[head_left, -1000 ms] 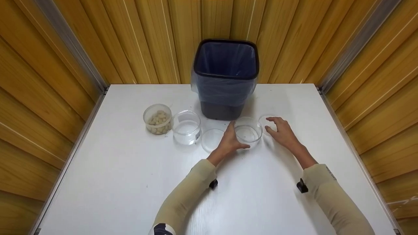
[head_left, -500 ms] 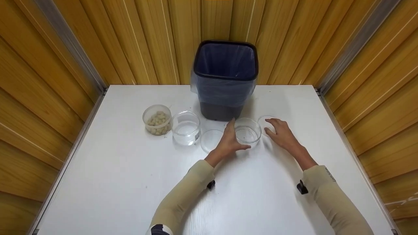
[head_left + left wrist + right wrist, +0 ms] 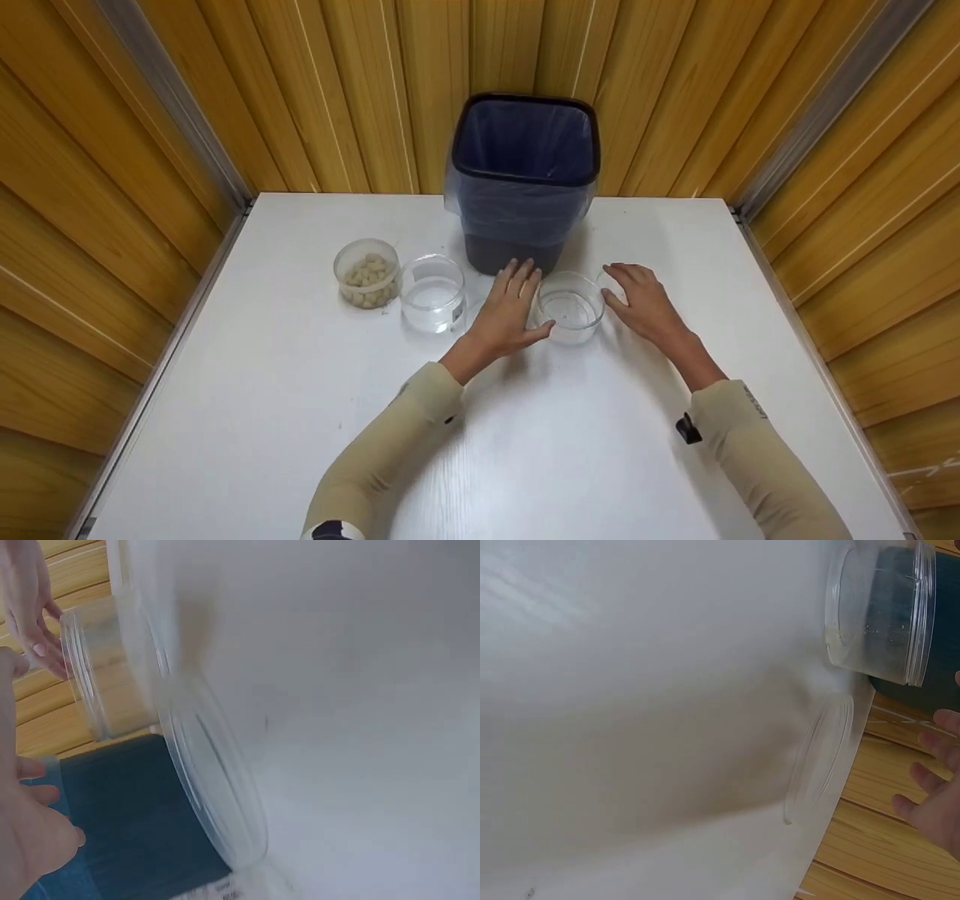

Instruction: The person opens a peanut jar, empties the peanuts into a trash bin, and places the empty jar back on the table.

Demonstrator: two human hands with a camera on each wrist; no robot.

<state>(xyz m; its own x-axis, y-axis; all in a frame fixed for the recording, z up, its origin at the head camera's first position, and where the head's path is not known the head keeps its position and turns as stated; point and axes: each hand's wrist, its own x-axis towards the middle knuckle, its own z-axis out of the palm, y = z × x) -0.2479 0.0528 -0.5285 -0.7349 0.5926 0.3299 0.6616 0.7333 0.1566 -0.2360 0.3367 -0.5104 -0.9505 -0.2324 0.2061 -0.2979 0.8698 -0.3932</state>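
Observation:
A clear round jar [image 3: 570, 306] without a lid stands right of centre in the head view. My left hand [image 3: 504, 313] is just left of it, fingers spread and straight, above a clear round lid [image 3: 214, 772] that it mostly hides in the head view. On the jar's other side is my right hand [image 3: 643, 306], its fingers loosely bent and holding nothing, fingertips close to the jar's rim. A second clear lid [image 3: 821, 757] lies flat on the table below the right hand.
Left of my left hand stands another clear jar [image 3: 431, 296], and beside it a tub of pale, small chunks [image 3: 367, 276]. A dark bin [image 3: 517, 217] with a blue liner stands behind the jars. Wood-patterned panels [image 3: 360, 90] enclose the white table [image 3: 247, 375].
My left hand has come away from the jar's side, moved left over the lid and straightened its fingers. The right hand has shifted slightly left, nearer the jar.

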